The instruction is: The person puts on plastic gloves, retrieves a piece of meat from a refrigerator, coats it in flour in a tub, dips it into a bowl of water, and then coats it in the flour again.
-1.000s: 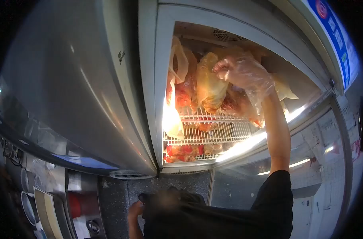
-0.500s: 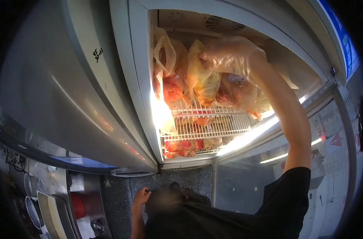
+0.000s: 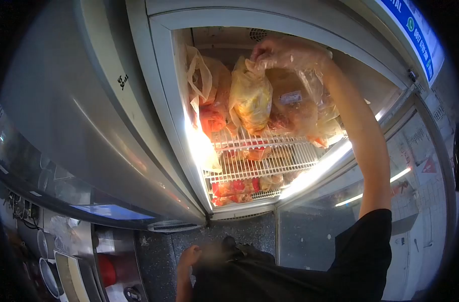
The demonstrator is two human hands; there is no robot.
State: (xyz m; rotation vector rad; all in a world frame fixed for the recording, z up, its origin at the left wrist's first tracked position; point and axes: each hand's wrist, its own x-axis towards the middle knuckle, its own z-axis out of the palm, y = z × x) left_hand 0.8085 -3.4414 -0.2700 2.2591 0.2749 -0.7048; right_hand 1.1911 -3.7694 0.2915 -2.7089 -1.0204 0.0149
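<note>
My right hand (image 3: 284,54), in a clear plastic glove, reaches into the lit fridge and pinches the top of a cloudy plastic bag (image 3: 251,95) with yellowish contents. The bag hangs upright at the wire shelf (image 3: 259,143). To its left stands a bag with red-orange contents (image 3: 214,115); to its right, a clear bag with a white label (image 3: 290,97). Down beside my body is my left hand (image 3: 190,255), bare, its fingers curled; whether it holds anything is too unclear to see.
Lower shelves hold red packages (image 3: 234,188). The open glass door (image 3: 310,226) stands at the right. A large grey appliance (image 3: 88,121) fills the left. At the lower left are a metal counter (image 3: 126,251), a red container (image 3: 106,270) and a round pan (image 3: 49,277).
My right hand has moved up and left to the neck of the yellowish bag and closed on it. The labelled bag behind shows more clearly. The camera view has shifted.
</note>
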